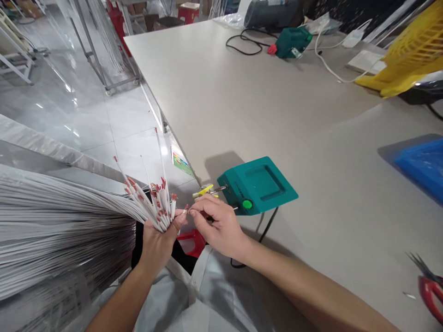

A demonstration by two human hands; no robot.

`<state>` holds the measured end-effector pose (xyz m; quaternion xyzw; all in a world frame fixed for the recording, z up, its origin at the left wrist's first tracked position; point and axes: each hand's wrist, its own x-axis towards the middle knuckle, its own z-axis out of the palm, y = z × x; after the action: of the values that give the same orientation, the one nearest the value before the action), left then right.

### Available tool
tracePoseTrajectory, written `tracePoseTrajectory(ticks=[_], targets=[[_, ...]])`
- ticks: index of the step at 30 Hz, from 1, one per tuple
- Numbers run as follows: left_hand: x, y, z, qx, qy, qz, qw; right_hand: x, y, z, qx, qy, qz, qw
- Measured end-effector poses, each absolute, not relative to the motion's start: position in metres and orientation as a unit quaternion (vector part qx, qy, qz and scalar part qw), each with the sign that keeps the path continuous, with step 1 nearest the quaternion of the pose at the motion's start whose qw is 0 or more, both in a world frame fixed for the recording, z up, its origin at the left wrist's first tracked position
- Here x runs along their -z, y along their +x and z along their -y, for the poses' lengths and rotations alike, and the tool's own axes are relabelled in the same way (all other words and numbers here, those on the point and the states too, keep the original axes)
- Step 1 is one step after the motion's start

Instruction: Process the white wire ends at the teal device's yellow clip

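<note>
A bunch of white cables (163, 210) with reddish-brown wire ends is gripped in my left hand (159, 242). The cables trail off to the left in a thick bundle (65, 221). My right hand (216, 223) is closed, thumb and fingertips pinched at the reddish end of one cable beside my left thumb. What exactly lies between those fingertips is too small to make out. Just beyond my right hand, a green device (258, 184) with a green button stands at the table edge. A yellow-handled clip (204, 190) sits at its metal post, partly hidden by my right hand.
The grey table (277, 110) stretches ahead and right. Red-handled scissors (431, 290) lie at the right edge, near a blue tray (424, 166). Toward the back are a second green device (292, 42), black cords and a yellow basket (411, 50). A red stool (194, 242) stands below.
</note>
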<state>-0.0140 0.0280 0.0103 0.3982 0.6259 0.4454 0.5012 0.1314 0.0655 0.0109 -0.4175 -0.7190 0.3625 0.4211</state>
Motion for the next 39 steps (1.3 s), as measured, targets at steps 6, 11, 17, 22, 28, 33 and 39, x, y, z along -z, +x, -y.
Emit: tracePoseTrajectory(ticks=[6,11,17,22,28,33,39], targets=[[-0.011,-0.016,-0.028,-0.437,0.409,-0.611,0.518,-0.027,0.146,-0.076,-0.355,-0.391,0.748,0.403],[-0.020,-0.020,-0.030,-0.425,0.440,-0.559,0.560,-0.042,0.152,-0.090,-0.400,-0.275,0.833,0.264],[-0.008,-0.035,-0.027,-0.443,0.417,-0.484,0.629,-0.039,0.139,-0.090,-0.574,-0.229,0.720,0.315],[-0.003,-0.035,-0.026,-0.493,0.303,-0.438,0.688,-0.023,0.116,-0.073,-0.763,-0.259,0.444,0.392],[-0.006,-0.022,-0.028,-0.528,0.237,-0.471,0.666,-0.017,0.109,-0.066,-0.756,-0.328,0.401,0.401],[-0.002,-0.018,-0.025,-0.507,0.306,-0.542,0.596,-0.017,0.116,-0.070,-0.583,-0.386,0.573,0.426],[-0.002,-0.017,-0.021,-0.487,0.340,-0.550,0.587,-0.012,0.126,-0.069,-0.330,-0.381,0.775,0.382]])
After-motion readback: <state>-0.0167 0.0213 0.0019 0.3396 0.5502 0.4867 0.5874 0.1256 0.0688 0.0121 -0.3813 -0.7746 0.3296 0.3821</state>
